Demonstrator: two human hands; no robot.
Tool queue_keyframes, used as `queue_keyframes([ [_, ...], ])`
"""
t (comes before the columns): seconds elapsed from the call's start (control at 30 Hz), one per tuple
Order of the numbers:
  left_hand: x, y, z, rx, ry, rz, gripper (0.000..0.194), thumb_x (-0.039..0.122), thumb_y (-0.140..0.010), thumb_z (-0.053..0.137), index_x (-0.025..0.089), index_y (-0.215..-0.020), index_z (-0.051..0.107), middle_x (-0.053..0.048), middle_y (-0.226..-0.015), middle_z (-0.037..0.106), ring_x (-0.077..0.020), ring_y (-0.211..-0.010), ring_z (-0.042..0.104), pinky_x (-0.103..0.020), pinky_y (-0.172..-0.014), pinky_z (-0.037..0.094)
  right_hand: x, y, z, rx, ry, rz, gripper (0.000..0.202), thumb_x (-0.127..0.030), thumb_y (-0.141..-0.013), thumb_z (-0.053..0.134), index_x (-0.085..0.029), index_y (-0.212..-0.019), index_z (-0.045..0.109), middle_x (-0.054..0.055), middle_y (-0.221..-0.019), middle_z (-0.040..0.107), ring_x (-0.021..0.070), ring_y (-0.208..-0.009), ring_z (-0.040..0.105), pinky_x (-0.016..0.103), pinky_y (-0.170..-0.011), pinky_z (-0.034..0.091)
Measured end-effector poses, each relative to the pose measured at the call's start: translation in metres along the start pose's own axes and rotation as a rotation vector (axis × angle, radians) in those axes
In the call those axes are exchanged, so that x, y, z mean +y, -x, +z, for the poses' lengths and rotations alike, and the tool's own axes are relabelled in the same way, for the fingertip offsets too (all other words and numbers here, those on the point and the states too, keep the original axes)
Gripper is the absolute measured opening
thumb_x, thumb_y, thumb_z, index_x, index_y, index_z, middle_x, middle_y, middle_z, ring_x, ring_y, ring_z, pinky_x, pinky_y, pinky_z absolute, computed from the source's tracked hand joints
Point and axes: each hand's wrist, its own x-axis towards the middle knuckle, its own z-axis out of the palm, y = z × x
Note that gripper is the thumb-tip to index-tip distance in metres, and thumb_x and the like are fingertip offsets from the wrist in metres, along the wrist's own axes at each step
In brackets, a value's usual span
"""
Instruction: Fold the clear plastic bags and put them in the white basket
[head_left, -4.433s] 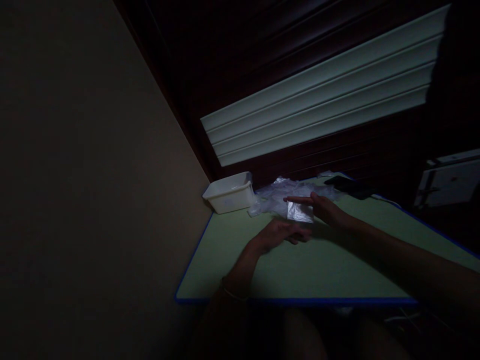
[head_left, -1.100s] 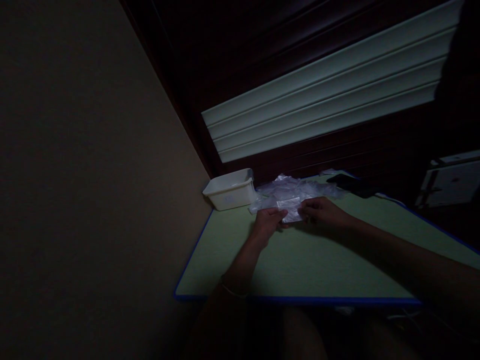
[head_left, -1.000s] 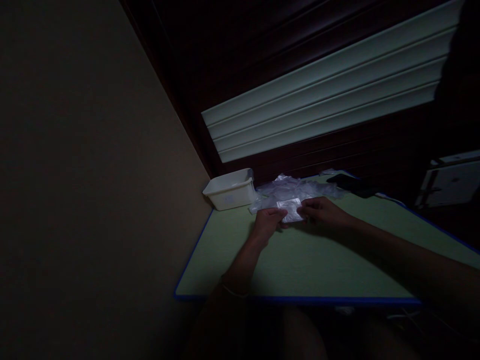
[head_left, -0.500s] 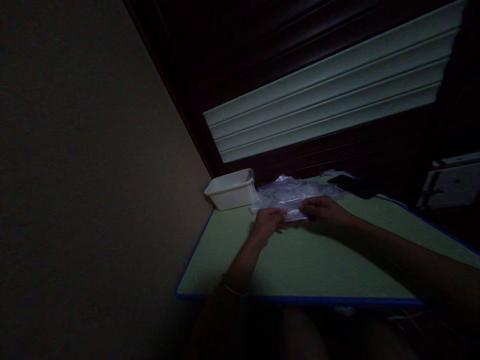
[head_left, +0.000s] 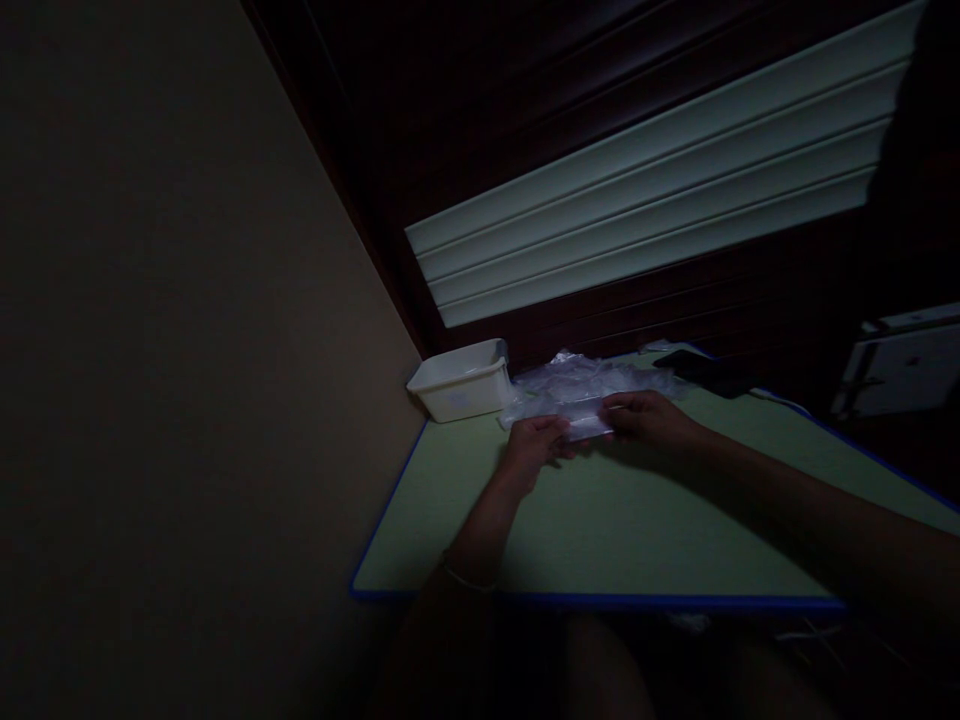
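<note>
A clear plastic bag (head_left: 586, 424) is stretched between my two hands over the table. My left hand (head_left: 534, 443) pinches its left side, thumb on top. On the opposite side my right hand (head_left: 646, 418) closes its fingers on the bag's edge. Just behind lies a loose pile of similar clear plastic bags (head_left: 592, 376), crumpled and shiny. The light is dim, so whether anything is inside the held bag cannot be made out.
A white plastic bin (head_left: 465, 390) stands at the table's back left corner by the wall. A dark flat object (head_left: 705, 371) lies at the back right with a pale cable (head_left: 780, 400) beside it. The light green table (head_left: 600, 540) has a blue edge.
My left hand has shifted very slightly left with the bag. Otherwise both hands keep nearly the same grip and place.
</note>
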Motion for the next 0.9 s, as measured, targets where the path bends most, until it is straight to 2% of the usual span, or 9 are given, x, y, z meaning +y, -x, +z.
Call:
queue_keyframes([
  [0.13, 0.0037, 0.0019, 0.0016, -0.012, 0.06, 0.018, 0.033, 0.034, -0.069, 0.075, 0.011, -0.092, 0.067, -0.011, -0.09, 0.072, -0.0195, -0.074, 0.072, -0.021, -0.054, 0.05, 0.0002, -0.0005, -0.0012, 0.001, -0.054, 0.011, 0.028, -0.04, -0.065, 0.074, -0.017, -0.08, 0.066, 0.001, -0.059, 0.063, 0.0109, -0.049, 0.051, 0.025, -0.049, 0.037],
  [0.33, 0.009, 0.0038, 0.0042, 0.016, 0.094, 0.013, 0.028, 0.023, -0.068, 0.069, 0.012, -0.093, 0.069, -0.008, -0.08, 0.072, -0.0201, -0.071, 0.071, -0.024, -0.055, 0.052, 0.0012, -0.0005, -0.003, -0.015, -0.07, 0.008, 0.031, -0.039, -0.066, 0.073, -0.017, -0.087, 0.069, 0.001, -0.063, 0.064, 0.0124, -0.053, 0.054, 0.027, -0.053, 0.039],
  [0.53, 0.0064, 0.002, 0.0, 0.016, 0.028, 0.008, 0.023, 0.027, -0.068, 0.068, 0.013, -0.086, 0.07, -0.007, -0.075, 0.071, -0.0166, -0.064, 0.069, -0.024, -0.056, 0.052, 0.0019, 0.0, -0.0008, 0.001, -0.046, -0.017, 0.024, -0.038, -0.068, 0.068, -0.017, -0.079, 0.068, 0.001, -0.061, 0.062, 0.0124, -0.053, 0.052, 0.026, -0.052, 0.037],
  [0.77, 0.0019, -0.0019, -0.0044, 0.018, 0.002, 0.043, 0.026, 0.034, -0.072, 0.064, 0.013, -0.084, 0.071, 0.002, -0.055, 0.054, -0.0124, -0.052, 0.061, -0.026, -0.057, 0.052, -0.002, 0.001, -0.001, 0.028, 0.144, -0.106, 0.024, -0.036, -0.071, 0.062, -0.016, -0.08, 0.07, 0.002, -0.06, 0.062, 0.0133, -0.053, 0.053, 0.026, -0.052, 0.038],
  [0.9, 0.0015, -0.002, -0.0023, 0.065, -0.053, 0.06, 0.036, 0.039, -0.063, 0.078, 0.012, -0.085, 0.069, -0.003, -0.069, 0.065, -0.0104, -0.052, 0.061, -0.022, -0.052, 0.045, -0.0036, 0.0022, -0.0028, 0.008, 0.242, -0.179, 0.024, -0.033, -0.072, 0.058, -0.015, -0.08, 0.072, 0.0, -0.056, 0.059, 0.0124, -0.051, 0.05, 0.026, -0.052, 0.037],
])
